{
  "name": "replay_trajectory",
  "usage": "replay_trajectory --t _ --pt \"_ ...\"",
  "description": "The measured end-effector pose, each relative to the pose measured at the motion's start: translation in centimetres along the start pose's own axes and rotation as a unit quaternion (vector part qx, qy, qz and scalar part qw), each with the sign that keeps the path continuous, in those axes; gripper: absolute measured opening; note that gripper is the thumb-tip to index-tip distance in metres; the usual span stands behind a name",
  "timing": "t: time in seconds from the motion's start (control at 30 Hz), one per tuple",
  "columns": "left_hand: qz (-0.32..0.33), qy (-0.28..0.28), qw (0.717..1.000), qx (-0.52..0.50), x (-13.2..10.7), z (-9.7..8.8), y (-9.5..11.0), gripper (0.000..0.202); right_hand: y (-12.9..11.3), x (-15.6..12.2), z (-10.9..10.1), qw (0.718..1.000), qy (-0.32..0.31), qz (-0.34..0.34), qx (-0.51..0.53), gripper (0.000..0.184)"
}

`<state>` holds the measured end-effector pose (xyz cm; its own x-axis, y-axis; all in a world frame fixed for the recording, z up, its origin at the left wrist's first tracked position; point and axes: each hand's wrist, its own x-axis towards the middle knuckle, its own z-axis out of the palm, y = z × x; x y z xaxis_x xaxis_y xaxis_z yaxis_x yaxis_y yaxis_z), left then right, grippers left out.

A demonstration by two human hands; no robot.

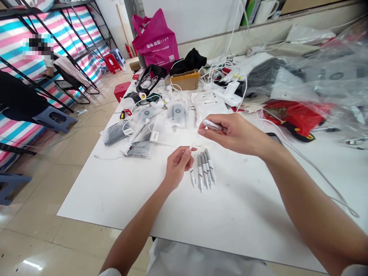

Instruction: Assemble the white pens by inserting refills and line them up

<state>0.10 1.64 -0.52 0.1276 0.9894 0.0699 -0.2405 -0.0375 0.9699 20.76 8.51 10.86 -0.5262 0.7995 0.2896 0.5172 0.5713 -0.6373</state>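
My right hand [234, 134] pinches a small silver-white cylindrical part [212, 124] between thumb and fingers, above the white table [115, 195]. My left hand [177, 166] sits lower, its fingertips closed on a thin pale strip or wire [193, 143], too fine to name. Just right of that hand lie several slim grey-and-white pen-shaped devices [205, 170], fanned side by side. A shorter white-and-grey piece [192, 177] lies apart, nearest my left hand. Neither hand touches these.
Sealed grey-and-white packets [175, 115] and white cables crowd the table's far half. Beyond stand a cardboard box [184, 79], a red bag [293, 113] and clear plastic sheeting [324, 76]. A white cable [313, 168] runs along the right side. The near table edge [230, 241] lies before me.
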Motion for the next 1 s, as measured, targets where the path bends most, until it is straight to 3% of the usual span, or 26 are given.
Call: replay_trajectory --t 0.27,1.0 --pt "-0.001 -0.008 1.000 0.002 0.0 0.0 0.0 0.041 -1.1 0.0 0.7 0.999 -0.045 0.014 0.017 0.037" --pt "-0.003 -0.005 1.000 -0.004 0.1 -0.1 -0.3 0.040 -1.2 -0.2 0.4 0.999 -0.044 0.013 0.011 0.031"
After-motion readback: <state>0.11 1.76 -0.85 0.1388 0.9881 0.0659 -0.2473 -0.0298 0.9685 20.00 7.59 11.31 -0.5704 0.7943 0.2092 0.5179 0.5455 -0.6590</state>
